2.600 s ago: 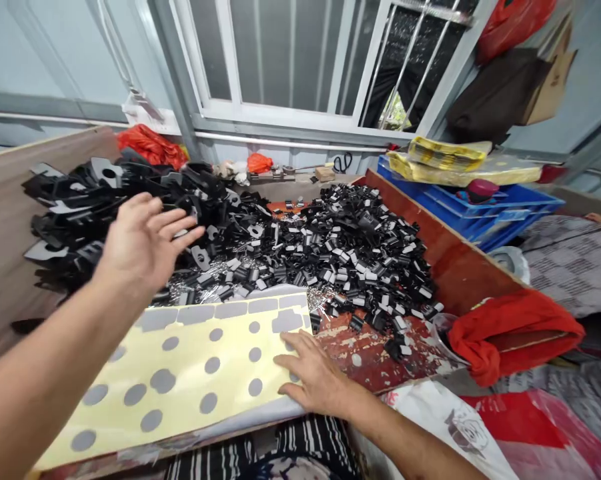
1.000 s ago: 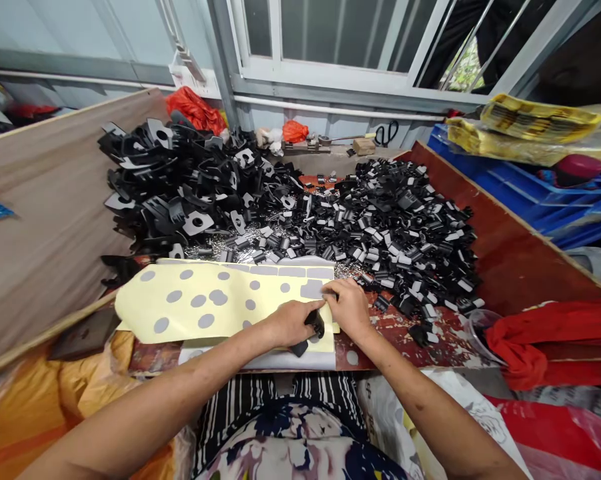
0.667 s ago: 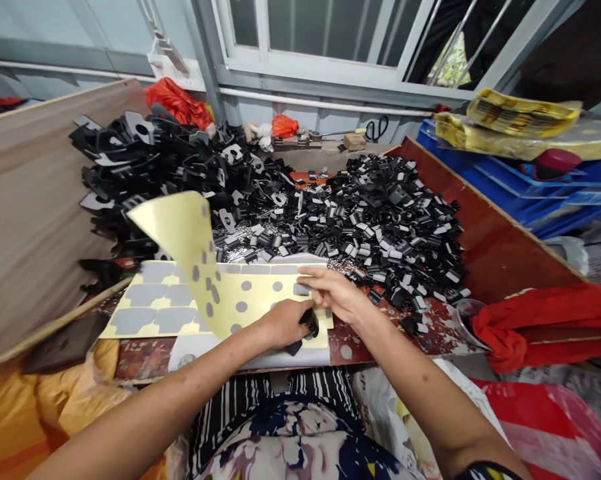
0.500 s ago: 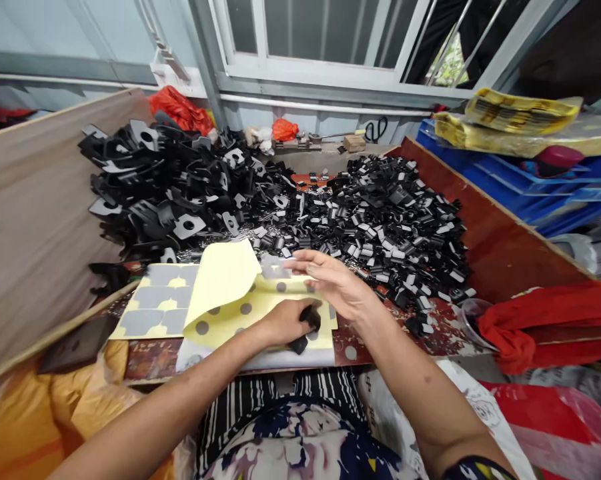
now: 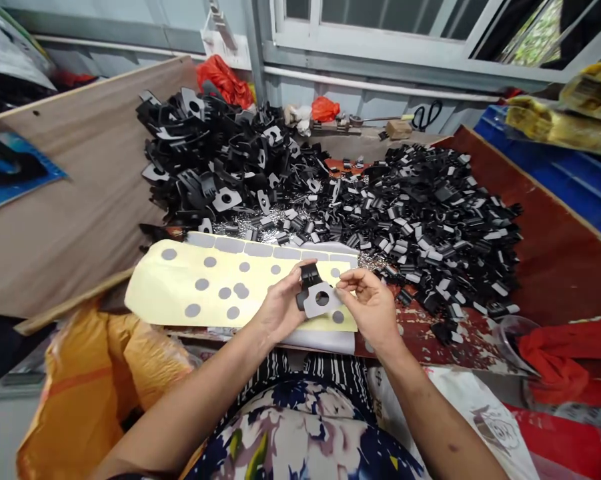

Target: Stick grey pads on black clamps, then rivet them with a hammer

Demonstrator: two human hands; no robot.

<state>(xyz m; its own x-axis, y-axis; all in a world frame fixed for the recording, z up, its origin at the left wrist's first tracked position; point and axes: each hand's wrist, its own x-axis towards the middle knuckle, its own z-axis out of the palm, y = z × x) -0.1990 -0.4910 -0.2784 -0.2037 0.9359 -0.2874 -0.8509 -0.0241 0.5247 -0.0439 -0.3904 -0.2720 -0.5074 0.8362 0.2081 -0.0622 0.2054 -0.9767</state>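
Note:
My left hand (image 5: 280,308) is closed around a black plastic clip (image 5: 309,275), holding it above the sheet. A grey pad (image 5: 312,307) with a round hole covers the face of the clip turned towards me. My right hand (image 5: 373,310) pinches at the right edge of that pad, thumb and forefinger together. Beneath both hands lies a yellow backing sheet (image 5: 175,283) dotted with grey circles. Past its far edge shows a strip of grey cut-out stickers (image 5: 260,249).
A heap of larger black clips (image 5: 215,160) with grey pads rises at the back left. Small black clips (image 5: 430,220) are piled at the back right, with metal pins (image 5: 270,223) scattered between. Wooden boards (image 5: 95,173) wall the left side. Scissors (image 5: 427,116) lie at the back.
The yellow sheet, curled over before, now lies spread out to the left. My left hand has raised and turned the clip, showing its grey pad. My right hand has come down to the pad's edge.

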